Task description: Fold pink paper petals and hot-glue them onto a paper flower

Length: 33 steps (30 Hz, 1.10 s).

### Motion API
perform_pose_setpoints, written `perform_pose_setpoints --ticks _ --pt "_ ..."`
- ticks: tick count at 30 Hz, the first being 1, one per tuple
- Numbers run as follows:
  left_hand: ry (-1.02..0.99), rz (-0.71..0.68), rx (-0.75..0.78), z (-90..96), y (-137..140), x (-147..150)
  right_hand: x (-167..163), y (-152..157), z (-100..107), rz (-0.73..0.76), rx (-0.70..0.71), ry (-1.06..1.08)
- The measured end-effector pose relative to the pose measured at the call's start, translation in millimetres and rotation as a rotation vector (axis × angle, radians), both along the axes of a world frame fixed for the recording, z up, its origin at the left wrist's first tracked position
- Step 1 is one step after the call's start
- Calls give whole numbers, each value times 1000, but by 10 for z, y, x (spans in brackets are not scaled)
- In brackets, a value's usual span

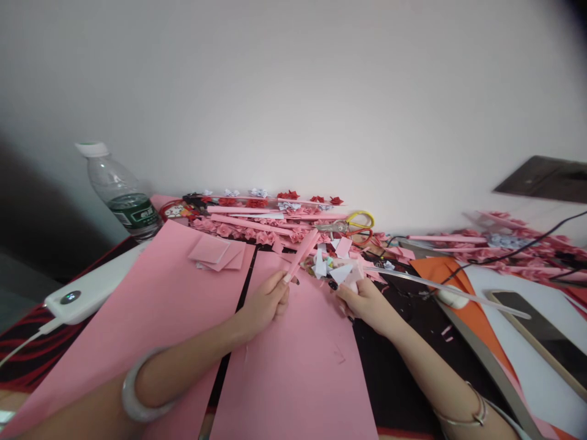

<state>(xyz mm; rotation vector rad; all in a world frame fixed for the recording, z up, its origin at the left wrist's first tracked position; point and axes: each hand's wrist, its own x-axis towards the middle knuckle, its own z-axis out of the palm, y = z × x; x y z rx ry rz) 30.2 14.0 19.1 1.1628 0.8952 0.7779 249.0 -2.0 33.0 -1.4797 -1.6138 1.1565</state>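
Here | left hand (266, 300) holds pink paper (303, 252) | right hand (367, 305) grips whitish object (353, 277)

You're at what looks like a home craft surface (389, 373): pink paper (298, 373), scissors (342, 227), paper flowers (288, 195), plus a bottle (132, 205) and phone (545, 333).

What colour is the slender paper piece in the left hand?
Pink; the slender paper piece shows in the head view.

A plain grey wall (293, 91), softly lit and darker at left, rises behind a black-and-red covered table (389, 379); a dark panel (545, 178) sits at right.
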Motion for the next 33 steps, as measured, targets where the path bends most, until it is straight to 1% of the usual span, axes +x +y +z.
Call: perform_pose_setpoints --ticks 8,16,20,22,26,29,33 --pt "-22 11 -53 23 -2 3 -2 4 25 -2 16 -39" --pt "-47 -64 -5 50 11 -26 -4 2 9 -11 8 -37" --pt "-77 -12 -36 32 24 -21 -8 3 24 3 3 -61" --pt "-80 -5 -18 -3 44 -24 -8 2 30 3 -4 -59" --pt "-57 -31 69 -66 80 -39 -10 -9 35 11 -10 -58" --pt "-38 -24 115 -61 85 -40 -18 -18 39 14 -13 -75" --pt "-61 -25 131 -35 81 -37 -24 -23 41 14 -19 -82"
